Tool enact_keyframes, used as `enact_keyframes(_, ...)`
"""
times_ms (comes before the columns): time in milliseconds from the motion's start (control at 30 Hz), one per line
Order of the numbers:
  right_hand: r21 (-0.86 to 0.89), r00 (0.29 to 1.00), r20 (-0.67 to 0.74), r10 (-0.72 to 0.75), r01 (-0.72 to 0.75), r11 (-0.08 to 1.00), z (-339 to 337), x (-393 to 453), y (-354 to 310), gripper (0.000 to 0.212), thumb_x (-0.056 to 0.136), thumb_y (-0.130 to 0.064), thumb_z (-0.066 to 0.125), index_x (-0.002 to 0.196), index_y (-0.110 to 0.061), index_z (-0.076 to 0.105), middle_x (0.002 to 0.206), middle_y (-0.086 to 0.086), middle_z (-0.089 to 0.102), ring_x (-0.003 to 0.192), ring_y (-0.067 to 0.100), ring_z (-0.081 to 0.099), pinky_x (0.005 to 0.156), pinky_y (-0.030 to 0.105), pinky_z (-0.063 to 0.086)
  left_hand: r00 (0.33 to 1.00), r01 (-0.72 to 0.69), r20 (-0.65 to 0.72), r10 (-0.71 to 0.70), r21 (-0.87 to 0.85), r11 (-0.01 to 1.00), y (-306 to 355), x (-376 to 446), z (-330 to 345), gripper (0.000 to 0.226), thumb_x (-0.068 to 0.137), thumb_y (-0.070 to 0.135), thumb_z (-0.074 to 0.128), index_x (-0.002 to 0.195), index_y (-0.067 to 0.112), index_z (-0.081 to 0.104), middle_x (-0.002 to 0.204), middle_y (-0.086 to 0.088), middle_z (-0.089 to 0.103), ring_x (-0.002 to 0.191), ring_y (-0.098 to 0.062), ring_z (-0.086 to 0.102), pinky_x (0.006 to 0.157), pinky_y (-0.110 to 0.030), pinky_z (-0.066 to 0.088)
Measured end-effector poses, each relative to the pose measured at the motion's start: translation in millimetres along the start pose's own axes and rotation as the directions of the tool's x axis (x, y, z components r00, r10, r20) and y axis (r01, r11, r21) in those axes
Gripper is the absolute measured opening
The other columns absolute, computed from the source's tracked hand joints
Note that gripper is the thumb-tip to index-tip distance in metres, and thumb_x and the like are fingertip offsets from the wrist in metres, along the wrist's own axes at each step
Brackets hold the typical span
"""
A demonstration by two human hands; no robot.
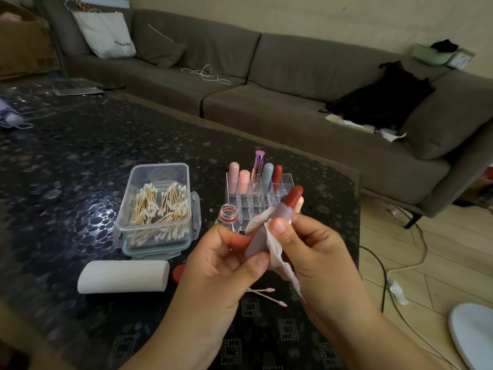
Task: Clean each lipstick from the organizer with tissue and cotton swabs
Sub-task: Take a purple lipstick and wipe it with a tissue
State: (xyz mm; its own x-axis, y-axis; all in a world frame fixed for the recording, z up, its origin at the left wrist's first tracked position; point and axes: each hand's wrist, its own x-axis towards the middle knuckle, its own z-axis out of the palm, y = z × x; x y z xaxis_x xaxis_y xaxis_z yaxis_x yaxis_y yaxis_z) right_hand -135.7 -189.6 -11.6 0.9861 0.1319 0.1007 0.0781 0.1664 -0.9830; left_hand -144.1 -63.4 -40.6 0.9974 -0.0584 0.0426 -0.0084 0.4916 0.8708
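A lipstick [286, 206] with a red cap and a translucent mauve body is held tilted above the table, cap pointing up and to the right. My left hand [226, 263] pinches its lower end. My right hand [306, 252] grips the body through a crumpled white tissue [277, 257], thumb pressed on top. Behind them stands the clear acrylic organizer [286, 180] with several lipsticks [266, 173] upright in its back row. An open clear box of cotton swabs [157, 206] sits to the left.
A white tissue roll [124, 276] lies before the swab box, a red cap [178, 273] beside it. A small open bottle [228, 214] stands near the organizer. Two used swabs [266, 295] lie on the dark table. A sofa [266, 76] runs behind; cables [394, 268] trail at right.
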Motion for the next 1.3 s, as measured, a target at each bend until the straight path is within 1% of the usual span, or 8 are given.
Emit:
enact_keyframes(133,-0.019,1.0,-0.003,0.005,-0.005,1.0,-1.2,-0.7,-2.4,0.04,0.078,-0.039,0.065,0.08,0.001,0.066,0.074,0.027,0.06,0.061,0.031,0.053,0.055,0.038,0.049,0.992,0.102,0.07,-0.103,0.017,0.995,2.2,-2.9,0.9,0.026,0.077,0.039,0.074,0.076,0.013,0.071,0.08,-0.016,0.07,0.071,-0.025,0.067,0.065,-0.029,0.055)
enact_keyframes(233,0.036,1.0,0.027,0.0,-0.001,0.999,0.3,-1.3,-4.0,0.033,0.08,-0.034,0.064,0.076,-0.001,0.066,0.067,0.022,0.059,0.051,0.028,0.049,0.046,0.032,0.045,0.992,0.105,0.067,-0.104,-0.013,0.994,2.3,-2.4,1.2,0.026,0.082,0.033,0.066,0.063,0.016,0.07,0.066,-0.013,0.064,0.056,-0.019,0.06,0.054,-0.025,0.051)
enact_keyframes(567,-0.057,0.999,0.003,-0.041,0.042,0.997,5.3,-3.5,-4.9,0.029,0.076,-0.032,0.066,0.08,-0.004,0.071,0.081,0.017,0.072,0.078,0.026,0.069,0.075,0.033,0.059,0.997,-0.063,-0.04,0.063,0.004,0.998,1.3,-1.4,2.3,0.023,0.057,0.001,0.071,0.075,0.006,0.057,0.07,-0.008,0.069,0.064,-0.011,0.066,0.058,-0.018,0.052)
enact_keyframes(667,-0.075,1.0,-0.018,-0.001,-0.001,0.997,2.5,-3.6,-4.2,0.033,0.077,-0.037,0.064,0.081,-0.006,0.071,0.08,0.025,0.068,0.074,0.042,0.063,0.072,0.046,0.056,0.999,0.025,0.036,-0.026,0.036,0.999,2.1,-1.3,-0.6,0.026,0.056,0.019,0.081,0.076,0.015,0.066,0.076,-0.007,0.069,0.07,-0.014,0.065,0.062,-0.021,0.052)
enact_keyframes(833,-0.05,0.999,0.011,0.036,-0.035,0.998,1.9,-2.9,-5.7,0.039,0.076,-0.037,0.066,0.08,0.002,0.067,0.068,0.021,0.061,0.052,0.025,0.051,0.05,0.033,0.047,0.991,0.036,0.129,-0.043,0.055,0.998,2.0,0.1,-1.4,0.016,0.073,0.034,0.066,0.066,0.021,0.071,0.071,-0.006,0.068,0.064,-0.017,0.063,0.061,-0.024,0.052)
enact_keyframes(1033,-0.06,1.0,-0.026,0.017,-0.018,0.998,5.8,0.1,3.6,0.036,0.064,-0.038,0.066,0.085,-0.011,0.074,0.086,0.015,0.073,0.081,0.029,0.068,0.082,0.044,0.056,0.993,-0.115,-0.021,0.117,0.074,0.991,3.0,3.3,3.1,0.016,0.067,0.008,0.078,0.071,0.008,0.063,0.073,-0.01,0.07,0.064,-0.011,0.066,0.057,-0.016,0.05)
enact_keyframes(1200,-0.081,0.998,-0.057,0.023,-0.028,0.996,6.2,0.1,2.8,0.038,0.063,-0.043,0.065,0.084,-0.012,0.074,0.084,0.014,0.074,0.081,0.029,0.07,0.079,0.041,0.058,0.981,-0.181,-0.041,0.188,0.139,0.974,2.7,1.9,6.7,0.016,0.059,0.009,0.076,0.065,0.016,0.063,0.068,-0.005,0.069,0.062,-0.005,0.065,0.055,-0.013,0.048)
enact_keyframes(1300,-0.135,0.998,-0.055,0.014,-0.021,0.991,4.5,-0.2,0.9,0.037,0.075,-0.044,0.064,0.085,-0.009,0.072,0.083,0.022,0.07,0.084,0.039,0.067,0.077,0.051,0.057,0.995,-0.09,0.051,0.082,0.164,0.982,1.7,2.3,-1.6,0.018,0.066,0.03,0.082,0.074,0.022,0.068,0.082,-0.007,0.072,0.078,-0.014,0.069,0.07,-0.025,0.054)
